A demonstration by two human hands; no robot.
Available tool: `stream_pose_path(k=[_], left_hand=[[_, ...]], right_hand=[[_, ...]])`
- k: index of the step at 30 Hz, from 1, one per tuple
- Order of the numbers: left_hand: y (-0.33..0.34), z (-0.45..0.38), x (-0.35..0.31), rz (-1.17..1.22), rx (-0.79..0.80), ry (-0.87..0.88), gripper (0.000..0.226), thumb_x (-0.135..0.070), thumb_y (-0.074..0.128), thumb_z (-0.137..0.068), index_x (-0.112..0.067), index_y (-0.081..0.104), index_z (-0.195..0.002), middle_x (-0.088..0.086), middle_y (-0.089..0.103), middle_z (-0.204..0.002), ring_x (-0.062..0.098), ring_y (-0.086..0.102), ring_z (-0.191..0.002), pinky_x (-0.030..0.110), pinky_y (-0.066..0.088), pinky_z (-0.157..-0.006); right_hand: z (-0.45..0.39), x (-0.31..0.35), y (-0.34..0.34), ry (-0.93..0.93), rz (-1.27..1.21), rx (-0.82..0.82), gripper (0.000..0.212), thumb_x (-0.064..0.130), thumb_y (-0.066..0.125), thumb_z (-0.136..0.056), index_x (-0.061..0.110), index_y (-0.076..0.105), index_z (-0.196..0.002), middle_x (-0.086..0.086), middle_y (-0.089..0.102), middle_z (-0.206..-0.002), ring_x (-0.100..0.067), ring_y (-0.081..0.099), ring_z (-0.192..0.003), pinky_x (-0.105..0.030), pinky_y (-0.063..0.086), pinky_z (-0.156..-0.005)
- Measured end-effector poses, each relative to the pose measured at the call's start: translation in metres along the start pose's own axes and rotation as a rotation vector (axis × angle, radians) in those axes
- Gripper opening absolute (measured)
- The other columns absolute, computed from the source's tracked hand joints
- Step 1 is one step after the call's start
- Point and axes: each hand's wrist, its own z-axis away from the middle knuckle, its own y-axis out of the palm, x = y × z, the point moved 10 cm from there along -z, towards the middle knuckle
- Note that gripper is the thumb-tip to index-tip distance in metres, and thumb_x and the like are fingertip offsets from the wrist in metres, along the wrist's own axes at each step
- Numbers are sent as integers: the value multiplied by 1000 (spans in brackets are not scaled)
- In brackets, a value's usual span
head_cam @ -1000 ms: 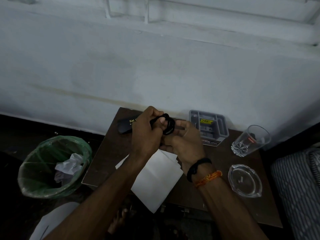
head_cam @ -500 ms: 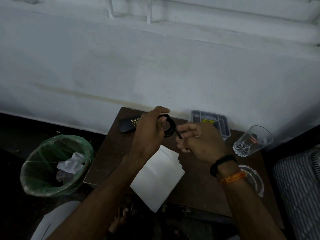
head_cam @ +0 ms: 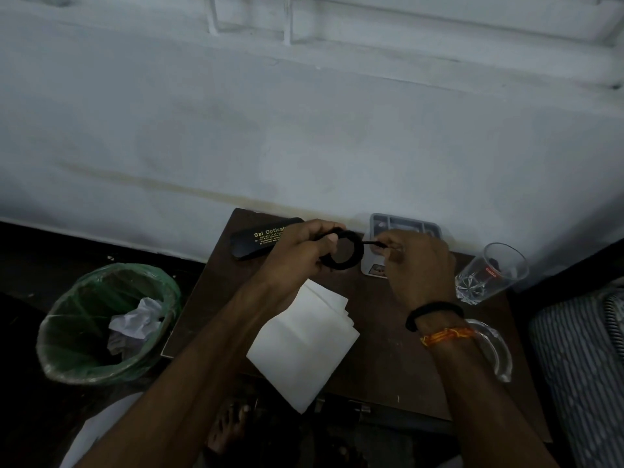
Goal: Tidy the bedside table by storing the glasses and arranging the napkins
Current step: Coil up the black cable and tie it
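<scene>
Black round-rimmed glasses are held above the brown bedside table. My left hand grips the frame at its left lens. My right hand pinches the thin right temple arm, pulled out to the right. A black glasses case with gold lettering lies at the table's back left, partly behind my left hand. A stack of white napkins lies below my hands and hangs over the table's front edge.
A grey compartment tray sits at the back against the white wall. A clear drinking glass stands at the right, a glass ashtray nearer me. A green-lined bin with crumpled paper stands left. Striped bedding borders the right.
My hands have drawn apart: the right one slid to the right along the temple arm, which now sticks out from the frame. The left hand still holds the frame.
</scene>
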Motion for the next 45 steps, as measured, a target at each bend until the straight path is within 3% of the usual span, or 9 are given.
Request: stream_pose_path(k=[4,7,12,18,27,30,35,41,45], left_hand=[[-3,3,4,134,17,-30,28,0,48,-98,3,61,-123,16,57,-91,23,62,-87,45,59,-83],[-4,4,6,250,16,-61,30,2,50,-97,4,60,-125,11,57,-81,19,60,-80,44,60,-81],[-3,5,4,311,2,-26,29,2,53,-95,2,63,-122,8,67,-89,18,68,-86,46,60,-83],[-16,6,-6,-46,-160,160,30,-2,59,-94,-6,67,-123,9,73,-112,24,68,-108,45,56,-92],[-31,15,-26,-273,-328,313,30,-1,65,-89,-14,72,-115,-3,76,-102,9,70,-100,37,57,-91],[-30,18,-31,-360,-349,346,32,-1,67,-87,-13,71,-116,-1,75,-104,8,68,-102,29,56,-92],[-29,15,-29,-421,-334,364,31,-8,67,-87,-14,72,-117,0,74,-103,9,69,-99,36,58,-88],[-26,14,-30,-451,-339,376,30,-11,68,-88,-14,70,-118,-2,73,-110,9,66,-105,38,56,-94],[-26,13,-29,-421,-325,362,31,-9,68,-88,-15,69,-119,-2,72,-111,10,66,-106,41,57,-90]], right_hand=[[3,4,12,-7,-104,21,33,-4,60,-83,17,76,-104,-1,76,-97,-18,68,-92,-18,44,-82],[4,5,16,4,-264,4,39,-9,62,-79,17,76,-103,0,76,-93,-15,69,-88,-29,56,-84],[3,1,34,171,-691,134,30,-8,65,-81,17,75,-94,3,75,-90,-9,70,-87,-30,58,-76],[15,9,47,417,-1224,269,28,-16,54,-87,4,69,-98,-17,74,-97,-24,74,-87,-32,60,-71],[19,20,60,493,-1368,448,29,6,50,-90,9,65,-114,-11,73,-107,-25,67,-100,-43,52,-92],[22,25,61,492,-1348,478,27,21,60,-86,12,67,-110,-4,73,-99,-17,65,-94,-39,48,-84],[20,33,55,364,-1040,390,20,20,74,-85,14,70,-103,-6,74,-91,-14,66,-76,-27,49,-58],[26,10,52,563,-1108,238,29,-6,74,-77,6,67,-103,-11,74,-94,-25,73,-87,-30,59,-63],[30,9,56,675,-1170,315,16,2,71,-81,11,71,-94,-2,74,-82,-15,67,-71,-27,57,-63]])
